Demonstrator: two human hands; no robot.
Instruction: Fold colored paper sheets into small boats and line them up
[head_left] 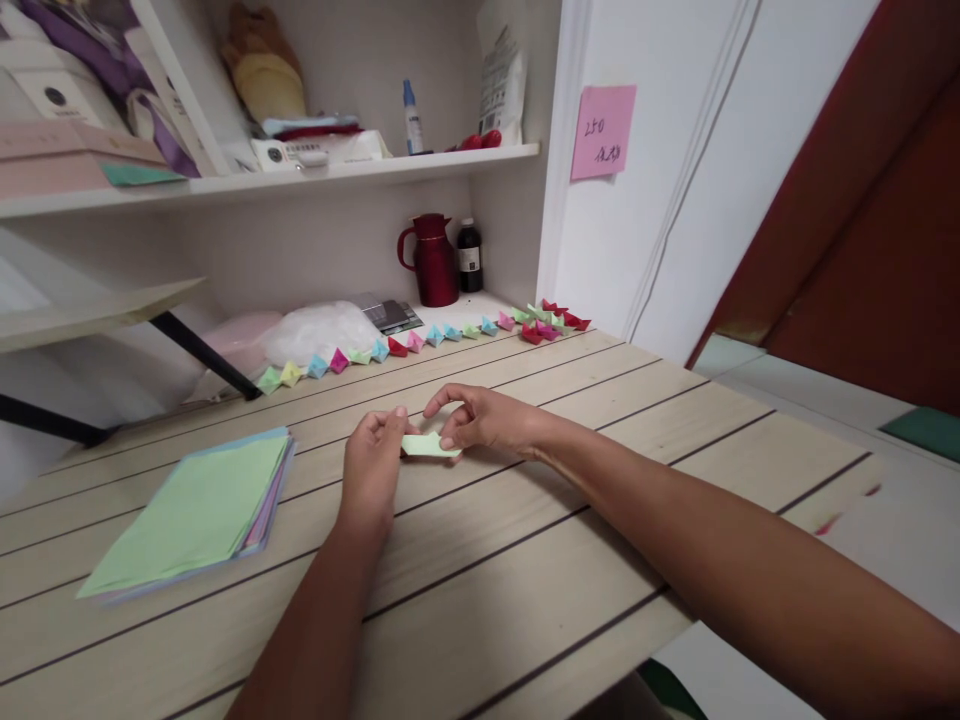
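A small piece of folded light-green paper (427,446) is held just above the table between my two hands. My left hand (375,455) pinches its left end, thumb on top. At its right end, the thumb and a finger of my right hand (480,418) are closed on the paper, with the index finger curled above it. To the left lies a stack of coloured paper sheets (191,510), light green uppermost. Along the back of the table runs a row of small folded paper boats (339,360) in several colours, ending in a cluster (551,322) at the right.
Behind the boats are a dark red jug (435,262), a dark bottle (469,258) and a white plastic bag (322,333). A shelf (420,165) overhangs the back. A black-legged stand (206,355) is at the left; a pink note (604,132) hangs on the wall.
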